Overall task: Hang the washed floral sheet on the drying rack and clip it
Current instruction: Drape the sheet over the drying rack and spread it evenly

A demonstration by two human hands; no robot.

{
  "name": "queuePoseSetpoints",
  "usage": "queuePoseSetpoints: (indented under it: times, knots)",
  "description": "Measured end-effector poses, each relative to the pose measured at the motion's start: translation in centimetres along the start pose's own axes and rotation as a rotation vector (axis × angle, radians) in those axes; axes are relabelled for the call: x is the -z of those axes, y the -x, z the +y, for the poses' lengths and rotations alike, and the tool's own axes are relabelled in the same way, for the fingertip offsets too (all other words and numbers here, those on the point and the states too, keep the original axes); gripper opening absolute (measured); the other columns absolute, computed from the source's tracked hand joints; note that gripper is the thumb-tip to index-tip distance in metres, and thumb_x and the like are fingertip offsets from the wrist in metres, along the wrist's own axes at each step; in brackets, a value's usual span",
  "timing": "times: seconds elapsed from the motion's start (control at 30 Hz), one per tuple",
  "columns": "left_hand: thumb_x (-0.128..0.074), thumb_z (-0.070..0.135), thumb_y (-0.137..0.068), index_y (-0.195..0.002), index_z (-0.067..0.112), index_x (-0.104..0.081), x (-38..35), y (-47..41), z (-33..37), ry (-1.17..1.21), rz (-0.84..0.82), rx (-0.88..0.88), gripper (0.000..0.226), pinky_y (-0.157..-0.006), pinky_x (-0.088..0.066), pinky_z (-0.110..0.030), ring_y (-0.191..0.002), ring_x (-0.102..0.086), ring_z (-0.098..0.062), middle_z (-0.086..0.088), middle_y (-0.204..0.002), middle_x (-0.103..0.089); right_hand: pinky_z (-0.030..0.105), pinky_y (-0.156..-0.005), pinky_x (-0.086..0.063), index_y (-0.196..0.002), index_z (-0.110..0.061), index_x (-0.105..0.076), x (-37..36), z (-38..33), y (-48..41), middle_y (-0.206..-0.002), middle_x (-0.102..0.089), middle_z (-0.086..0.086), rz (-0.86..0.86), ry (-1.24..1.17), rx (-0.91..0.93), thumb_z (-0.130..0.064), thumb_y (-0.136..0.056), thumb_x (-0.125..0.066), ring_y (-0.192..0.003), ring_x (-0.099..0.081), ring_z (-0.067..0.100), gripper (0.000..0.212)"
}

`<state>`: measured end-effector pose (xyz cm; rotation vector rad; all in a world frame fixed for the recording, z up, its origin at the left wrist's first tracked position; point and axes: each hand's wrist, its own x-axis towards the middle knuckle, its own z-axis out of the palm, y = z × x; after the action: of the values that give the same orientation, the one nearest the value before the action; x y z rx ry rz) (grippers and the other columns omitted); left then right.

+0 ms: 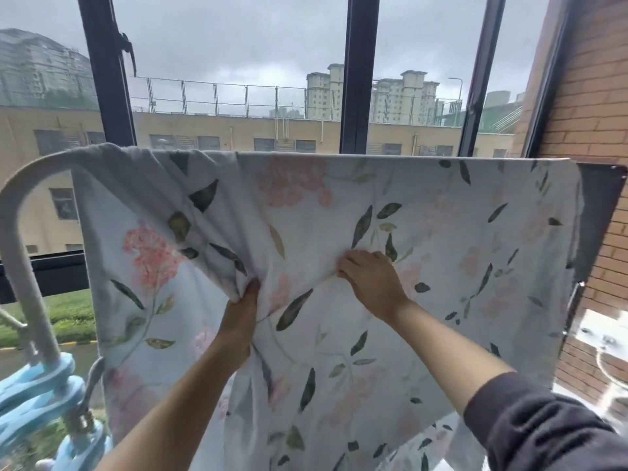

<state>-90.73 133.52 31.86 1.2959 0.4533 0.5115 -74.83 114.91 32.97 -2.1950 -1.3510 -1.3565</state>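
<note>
The floral sheet (441, 205) hangs over the top bar of the drying rack (20, 232), in front of the window. It lies flat on the right, but on the left it is bunched up and folded over itself. The left hand (243, 300) grips a thick bunch of the cloth near the middle, with the thumb pointing up. The right hand (370, 280), just to the right of it, pinches a small fold with curled fingers, and lines in the cloth run out from them. I think the step now is to pull the sheet smooth. To do it well, both hands should tug gently down and to the left, so the folded part opens and the sheet does not slip off the bar. A washed sheet may be heavy and cling. I can see no clip on the sheet yet. Blue clips (44, 379) hang low on the left of the rack, near the person. Far behind the dark window frame (356, 79) are tall buildings (401, 96) and grey sky. A brick wall (594, 96) stands on the right.
</note>
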Motion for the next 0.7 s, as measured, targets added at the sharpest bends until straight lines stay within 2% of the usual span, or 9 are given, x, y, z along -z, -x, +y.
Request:
queuePoseSetpoints:
  times: [0.07,0.13,0.23,0.3,0.4,0.5,0.6,0.7]
  knots:
    - [-0.040,0.045,-0.098,-0.119,0.018,-0.057,0.8,0.5,-1.6,-0.095,0.042,-0.081,0.038,-0.092,-0.046,-0.038,-0.100,-0.060,-0.025,-0.005,-0.112,-0.064,0.028,-0.059,-0.038,-0.079,-0.011,-0.062,-0.3,-0.4,0.8,-0.078,-0.061,0.005,-0.058,-0.069,0.059,-0.011,-0.085,-0.055,-0.065,-0.057,0.024,0.009]
    - [-0.037,0.039,-0.100,-0.122,0.015,-0.055,1.7,0.7,-3.4,-0.231,0.096,-0.108,0.038,-0.087,-0.041,-0.033,-0.102,-0.056,-0.026,-0.007,-0.114,-0.059,0.030,-0.057,-0.043,-0.079,-0.010,-0.061,-1.2,-1.4,2.4,-0.076,-0.060,0.006,-0.118,-0.139,0.042,-0.010,-0.086,-0.054,-0.064,-0.056,0.024,0.010]
    - [-0.036,0.041,-0.099,-0.125,0.003,-0.054,3.2,0.6,-6.9,-0.491,0.112,-0.001,0.050,-0.087,-0.040,-0.034,-0.111,-0.055,-0.034,-0.014,-0.121,-0.058,0.033,-0.051,-0.048,-0.078,-0.010,-0.059,-3.2,-3.4,5.5,-0.075,-0.060,0.007,-0.249,-0.226,-0.098,-0.009,-0.084,-0.057,-0.063,-0.058,0.028,0.007]
    - [-0.036,0.042,-0.099,-0.125,-0.001,-0.054,4.1,0.9,-8.7,-0.620,0.089,0.086,0.053,-0.086,-0.043,-0.035,-0.111,-0.055,-0.036,-0.020,-0.124,-0.058,0.033,-0.053,-0.049,-0.079,-0.009,-0.060,-4.8,-4.5,7.7,-0.076,-0.063,0.008,-0.333,-0.275,-0.182,-0.009,-0.083,-0.058,-0.067,-0.061,0.030,0.005]
    - [-0.039,0.042,-0.098,-0.116,-0.007,-0.057,5.1,1.3,-9.7,-0.680,0.124,0.134,0.055,-0.084,-0.046,-0.036,-0.108,-0.057,-0.037,-0.023,-0.117,-0.061,0.034,-0.069,-0.048,-0.090,-0.004,-0.064,-5.8,-6.3,9.7,-0.091,-0.067,0.013,-0.454,-0.383,-0.304,-0.014,-0.090,-0.047,-0.084,-0.063,0.031,0.020]
    - [-0.039,0.037,-0.099,-0.116,-0.010,-0.056,5.6,1.4,-9.3,-0.726,0.156,0.151,0.053,-0.075,-0.038,-0.030,-0.109,-0.056,-0.039,-0.026,-0.116,-0.060,0.027,-0.070,-0.035,-0.095,0.000,-0.063,-5.4,-7.8,10.0,-0.094,-0.066,0.017,-0.479,-0.478,-0.421,-0.022,-0.093,-0.033,-0.089,-0.061,0.029,0.037]
    - [-0.040,0.038,-0.099,-0.116,-0.010,-0.055,6.7,1.3,-9.1,-0.758,0.177,0.136,0.053,-0.076,-0.039,-0.033,-0.106,-0.056,-0.041,-0.028,-0.116,-0.059,0.025,-0.069,-0.030,-0.089,-0.003,-0.058,-5.1,-7.9,10.5,-0.091,-0.062,0.018,-0.545,-0.545,-0.536,-0.014,-0.100,-0.036,-0.090,-0.058,0.031,0.027]
    - [-0.039,0.036,-0.099,-0.119,-0.007,-0.055,8.0,1.4,-9.1,-0.782,0.242,0.154,0.050,-0.074,-0.040,-0.036,-0.093,-0.055,-0.038,-0.026,-0.112,-0.059,0.025,-0.068,-0.027,-0.085,-0.006,-0.052,-4.9,-8.0,11.6,-0.094,-0.060,0.021,-0.608,-0.589,-0.653,-0.012,-0.100,-0.037,-0.091,-0.057,0.031,0.022]
